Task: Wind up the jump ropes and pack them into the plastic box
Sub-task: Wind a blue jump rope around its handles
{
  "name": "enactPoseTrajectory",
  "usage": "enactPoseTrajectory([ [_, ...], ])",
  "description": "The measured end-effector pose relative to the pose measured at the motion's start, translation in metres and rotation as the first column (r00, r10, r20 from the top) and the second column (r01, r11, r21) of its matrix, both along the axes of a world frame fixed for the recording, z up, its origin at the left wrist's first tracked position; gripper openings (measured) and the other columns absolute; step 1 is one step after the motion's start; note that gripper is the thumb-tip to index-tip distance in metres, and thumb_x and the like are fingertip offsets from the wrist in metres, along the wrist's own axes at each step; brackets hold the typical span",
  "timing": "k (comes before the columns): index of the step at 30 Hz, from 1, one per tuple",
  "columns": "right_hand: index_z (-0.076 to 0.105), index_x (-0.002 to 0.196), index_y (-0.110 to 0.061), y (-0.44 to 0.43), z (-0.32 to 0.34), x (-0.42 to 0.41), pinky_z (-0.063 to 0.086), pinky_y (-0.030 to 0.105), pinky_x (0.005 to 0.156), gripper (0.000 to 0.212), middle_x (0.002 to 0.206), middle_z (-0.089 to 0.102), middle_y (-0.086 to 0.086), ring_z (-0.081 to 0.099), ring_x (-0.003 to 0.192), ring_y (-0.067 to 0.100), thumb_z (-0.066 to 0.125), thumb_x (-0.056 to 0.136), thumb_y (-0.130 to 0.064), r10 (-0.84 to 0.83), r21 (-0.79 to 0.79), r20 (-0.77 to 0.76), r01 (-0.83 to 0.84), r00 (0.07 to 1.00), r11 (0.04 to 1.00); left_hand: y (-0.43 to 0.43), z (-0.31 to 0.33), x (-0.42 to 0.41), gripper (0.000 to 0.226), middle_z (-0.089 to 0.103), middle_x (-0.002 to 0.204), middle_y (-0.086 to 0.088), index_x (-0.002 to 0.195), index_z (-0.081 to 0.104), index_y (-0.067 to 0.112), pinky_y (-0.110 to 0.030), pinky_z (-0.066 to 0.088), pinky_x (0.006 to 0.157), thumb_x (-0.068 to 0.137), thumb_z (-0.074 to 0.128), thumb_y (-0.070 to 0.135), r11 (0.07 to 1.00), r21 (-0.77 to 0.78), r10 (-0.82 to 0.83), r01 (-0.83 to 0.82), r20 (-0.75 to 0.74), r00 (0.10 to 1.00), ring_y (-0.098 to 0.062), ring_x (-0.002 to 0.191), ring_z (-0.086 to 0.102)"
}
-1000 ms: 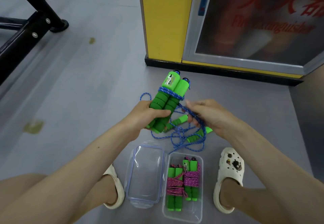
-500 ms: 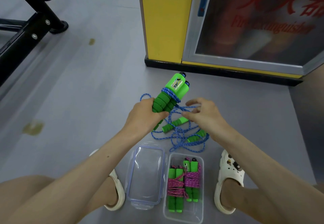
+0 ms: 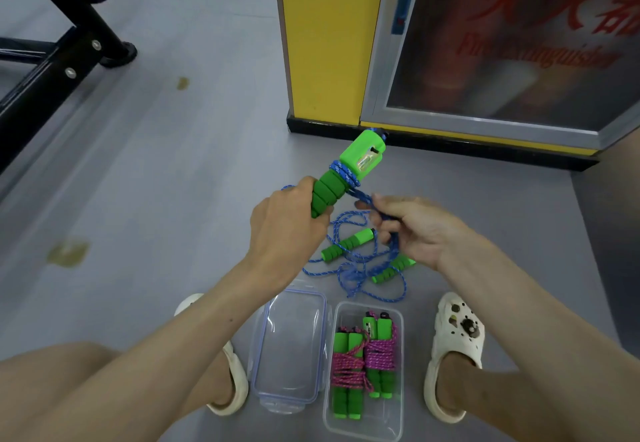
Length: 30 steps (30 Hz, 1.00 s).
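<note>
Left hand (image 3: pixel 284 230) grips green foam jump-rope handles (image 3: pixel 341 178), blue braided cord (image 3: pixel 346 175) wrapped round them. Right hand (image 3: pixel 415 230) pinches the cord just beside them. Loose cord pile (image 3: pixel 356 268) on the grey floor (image 3: pixel 173 199) below both hands. Clear plastic box (image 3: pixel 398 372) nearer the feet holds two pink-wound ropes (image 3: pixel 360 358); clear lid (image 3: pixel 291 348) touches its left side.

In the left hand (image 3: pixel 287 227), green handles (image 3: pixel 327 192) with blue, white-flecked rope (image 3: pixel 343 171); beneath it, pink-speckled ropes (image 3: pixel 349 370), clear box (image 3: pixel 363 429).
</note>
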State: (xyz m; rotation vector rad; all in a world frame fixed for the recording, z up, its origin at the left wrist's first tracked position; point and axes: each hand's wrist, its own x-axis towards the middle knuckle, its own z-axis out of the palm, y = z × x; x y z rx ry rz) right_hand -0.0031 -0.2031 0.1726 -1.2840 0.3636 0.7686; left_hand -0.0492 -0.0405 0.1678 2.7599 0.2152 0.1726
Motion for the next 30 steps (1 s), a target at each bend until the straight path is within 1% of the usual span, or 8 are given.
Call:
enactPoseTrajectory([
  [6,0.062,0.091,-0.004,0.007,-0.002,-0.008,0.044,0.021,0.044,0.018,0.058,0.066,0.008,0.045,0.040,0.009,0.052,0.097,-0.016,0.223,-0.161,0.057,-0.211,0.973,0.964,-0.002,-0.004,-0.005,0.027,0.057,0.083,-0.005,0.113,0.055,0.015,-0.030,0.018,0.047,0.088,0.054,0.026,0.977,0.210,-0.029,0.033,-0.020,0.999,-0.024,0.064,0.042],
  [11,0.070,0.081,-0.013,0.006,-0.006,-0.007,0.044,0.021,0.065,0.013,0.081,0.068,0.004,0.058,0.074,0.010,0.061,0.091,-0.015,0.292,-0.316,0.135,-0.238,0.947,0.918,-0.002,-0.002,-0.005,0.028,0.046,0.069,-0.003,0.101,0.058,0.012,-0.024,0.007,0.044,0.075,0.067,0.015,0.943,0.330,-0.046,0.045,-0.003,0.999,-0.022,0.058,0.035],
  [14,0.068,0.086,-0.004,0.007,-0.006,-0.009,0.051,0.020,0.058,0.019,0.069,0.060,0.006,0.056,0.059,0.010,0.052,0.095,-0.010,0.204,-0.182,0.120,-0.181,0.972,0.967,-0.003,-0.005,-0.003,0.044,0.050,0.052,-0.004,0.085,0.067,0.009,-0.016,-0.001,0.049,0.044,0.081,0.007,0.907,0.418,-0.054,0.045,0.010,0.998,-0.022,0.041,0.036],
  [17,0.065,0.092,-0.001,0.012,-0.006,-0.012,0.042,0.017,0.047,0.023,0.063,0.056,0.005,0.049,0.045,0.005,0.045,0.099,-0.008,0.218,-0.200,0.166,-0.184,0.962,0.962,-0.006,-0.004,-0.004,0.049,0.051,0.053,-0.003,0.089,0.068,0.011,-0.018,-0.004,0.049,0.041,0.081,0.009,0.869,0.493,-0.042,0.040,-0.005,0.999,-0.020,0.043,0.036],
  [20,0.061,0.096,-0.002,0.014,-0.006,-0.013,0.030,0.015,0.038,0.022,0.059,0.052,0.004,0.037,0.036,0.004,0.041,0.101,-0.009,0.233,-0.226,0.172,-0.192,0.957,0.955,-0.009,-0.009,-0.006,0.054,0.053,0.057,-0.001,0.098,0.069,0.015,-0.021,0.006,0.044,0.045,0.078,0.015,0.830,0.554,-0.030,0.057,-0.058,0.998,-0.018,0.047,0.043],
  [23,0.054,0.078,-0.009,0.014,-0.005,-0.012,0.024,0.015,0.035,0.025,0.050,0.045,0.001,0.026,0.033,0.005,0.047,0.099,-0.021,0.167,-0.166,0.124,-0.145,0.978,0.975,-0.011,-0.015,-0.007,0.058,0.055,0.058,-0.002,0.102,0.071,0.014,-0.022,0.018,0.045,0.044,0.071,0.012,0.780,0.624,-0.076,0.050,0.016,0.997,-0.017,0.049,0.050],
  [27,0.045,0.060,-0.015,0.015,-0.008,-0.013,0.019,0.017,0.034,0.044,0.042,0.035,-0.002,0.018,0.036,0.008,0.060,0.087,-0.046,0.055,-0.180,0.067,-0.042,0.996,0.983,-0.018,-0.022,-0.009,0.056,0.056,0.065,-0.004,0.111,0.068,0.010,-0.025,0.026,0.047,0.063,0.040,0.004,0.738,0.675,-0.146,0.002,0.156,0.977,-0.019,0.055,0.051],
  [30,0.041,0.057,-0.015,0.012,-0.013,-0.014,0.016,0.018,0.036,0.046,0.037,0.035,-0.004,0.018,0.033,0.007,0.060,0.089,-0.042,-0.043,-0.150,0.041,0.049,0.998,0.987,-0.020,-0.033,-0.005,0.057,0.057,0.071,-0.007,0.117,0.065,0.008,-0.028,0.036,0.050,0.061,0.065,0.014,0.760,0.649,-0.212,0.047,0.178,0.961,-0.022,0.060,0.053],
])
